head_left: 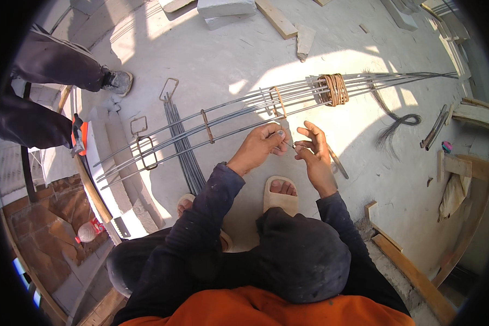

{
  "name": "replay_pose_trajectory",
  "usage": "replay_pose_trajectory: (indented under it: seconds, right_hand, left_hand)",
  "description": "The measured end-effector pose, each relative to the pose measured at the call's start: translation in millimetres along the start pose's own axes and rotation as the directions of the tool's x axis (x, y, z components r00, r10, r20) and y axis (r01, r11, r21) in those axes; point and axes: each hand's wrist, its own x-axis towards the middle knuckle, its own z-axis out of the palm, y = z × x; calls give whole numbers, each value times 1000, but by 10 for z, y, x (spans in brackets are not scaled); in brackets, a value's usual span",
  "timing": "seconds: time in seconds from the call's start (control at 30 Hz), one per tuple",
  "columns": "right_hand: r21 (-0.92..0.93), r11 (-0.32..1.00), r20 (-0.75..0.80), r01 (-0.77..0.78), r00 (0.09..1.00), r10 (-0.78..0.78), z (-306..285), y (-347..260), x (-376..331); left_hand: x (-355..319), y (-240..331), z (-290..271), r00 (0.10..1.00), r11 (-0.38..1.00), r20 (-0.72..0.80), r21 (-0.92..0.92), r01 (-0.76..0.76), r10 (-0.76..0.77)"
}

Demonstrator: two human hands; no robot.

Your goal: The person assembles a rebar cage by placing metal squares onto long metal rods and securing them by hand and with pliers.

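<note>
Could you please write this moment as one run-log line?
left hand: pinching thin wire | right hand: fingers at wire | beyond hands: steel bars, rusty stirrups

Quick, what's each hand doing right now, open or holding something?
Left hand: closed, pinching what looks like a thin wire.
Right hand: fingers partly spread; whether it grips the wire too can't be told.

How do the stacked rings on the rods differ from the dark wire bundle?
The stacked rings are rusty brown; the wire bundle is dark. The rings are packed tightly together; the bundle's ends fan out. The rings surround the rods; the bundle lies on the floor. Both look metal.
</note>
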Motion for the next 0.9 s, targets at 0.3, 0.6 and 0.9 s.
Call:
replay_pose_trajectory:
  seconds: [0.3, 0.6, 0.9]
  right_hand:
    - [-71, 996, 105, -59, 992, 67, -125, -56, 108]
    - [-656, 701, 347, 280, 937, -49, 33, -303, 31]
    - [-750, 538, 315, 384, 923, -220, -117, -469, 275]
  left_hand:
    - [23, 155, -70, 992, 976, -122, -218, -6, -22]
    - [53, 221, -95, 999, 996, -46, 93, -15, 20]
    - [447, 537, -533, 798, 439, -114, 876, -201, 592]
